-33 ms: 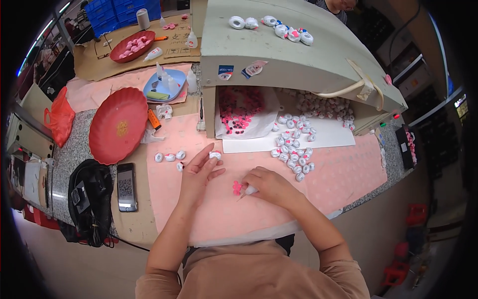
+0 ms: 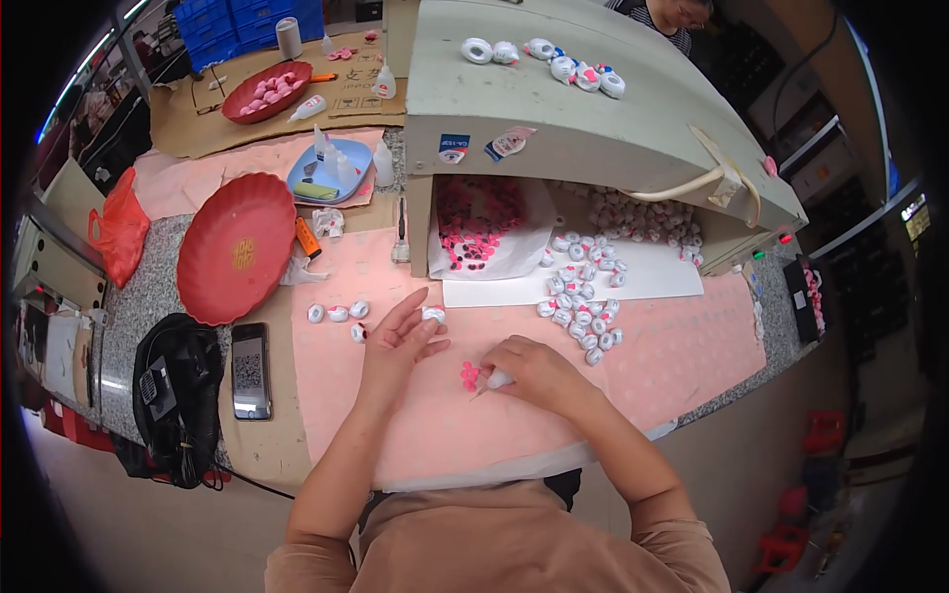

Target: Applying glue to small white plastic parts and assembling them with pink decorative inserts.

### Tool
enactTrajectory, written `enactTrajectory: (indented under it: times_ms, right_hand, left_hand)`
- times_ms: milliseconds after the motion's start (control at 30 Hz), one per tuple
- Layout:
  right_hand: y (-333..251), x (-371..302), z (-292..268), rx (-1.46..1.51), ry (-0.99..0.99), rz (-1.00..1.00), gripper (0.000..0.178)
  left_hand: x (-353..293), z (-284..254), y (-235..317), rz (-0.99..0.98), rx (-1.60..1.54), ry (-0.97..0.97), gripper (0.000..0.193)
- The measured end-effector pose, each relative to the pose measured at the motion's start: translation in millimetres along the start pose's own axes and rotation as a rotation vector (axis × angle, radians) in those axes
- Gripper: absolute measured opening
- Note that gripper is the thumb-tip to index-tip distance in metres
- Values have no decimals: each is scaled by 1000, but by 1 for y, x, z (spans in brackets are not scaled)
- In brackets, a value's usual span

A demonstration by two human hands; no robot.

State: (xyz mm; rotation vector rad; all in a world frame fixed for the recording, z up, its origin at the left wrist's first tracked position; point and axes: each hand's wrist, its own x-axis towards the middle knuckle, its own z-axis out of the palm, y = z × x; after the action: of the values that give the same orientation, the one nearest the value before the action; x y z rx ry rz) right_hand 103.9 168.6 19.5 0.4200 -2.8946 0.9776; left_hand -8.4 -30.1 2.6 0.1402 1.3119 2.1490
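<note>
My left hand [image 2: 395,346] is over the pink sheet, its fingers loosely curled, with a small white rounded bead-like piece [image 2: 433,313] at the fingertips. My right hand [image 2: 534,371] is closed around a small white bottle [image 2: 498,379], whose thin nozzle tip points down and left near the sheet. Beside that tip lies a small cluster of pink pieces [image 2: 470,375]. Left of my left hand sit several similar white pieces [image 2: 338,313]. A larger heap of white pieces [image 2: 583,296] spreads right of centre, from a white paper onto the sheet.
A grey-green metal housing [image 2: 593,119] stands ahead, with pink parts [image 2: 484,222] inside. At left are a red scalloped tray [image 2: 237,277], a phone [image 2: 251,371], a black bag [image 2: 178,395] and an orange tool [image 2: 307,237]. A blue tray [image 2: 361,158] holds bottles. Another person [image 2: 667,20] is beyond.
My left hand and the white piece have shifted slightly right and down, and less pink shows on that piece. My right hand keeps its hold on the bottle.
</note>
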Motion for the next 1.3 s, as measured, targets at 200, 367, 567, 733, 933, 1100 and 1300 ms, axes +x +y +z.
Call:
enactTrajectory:
  times_ms: [200,367,567,733,933,1100,1300]
  right_hand:
    - [-10,-5,6,964,379,509,10]
    - [-19,-3,11,1472,321,593,7]
    - [-22,2,8,1412,259,598,5]
    - [-16,-1,11,1357,267,576,21]
    - [-16,3,17,1188,373,554,41]
    - [-16,4,25,1121,435,482,42]
    - [-15,9,28,1131,490,394,49]
  left_hand:
    - [-4,1,-19,194,332,-153,42]
    - [-10,10,-16,196,352,-221,36]
    - [-10,10,-16,227,385,-280,36]
    - [-9,6,-18,255,435,-336,35]
    - [-12,11,-20,237,312,-318,30]
    - [-12,15,-19,172,212,-262,26]
    - [-13,18,-19,56,168,-239,27]
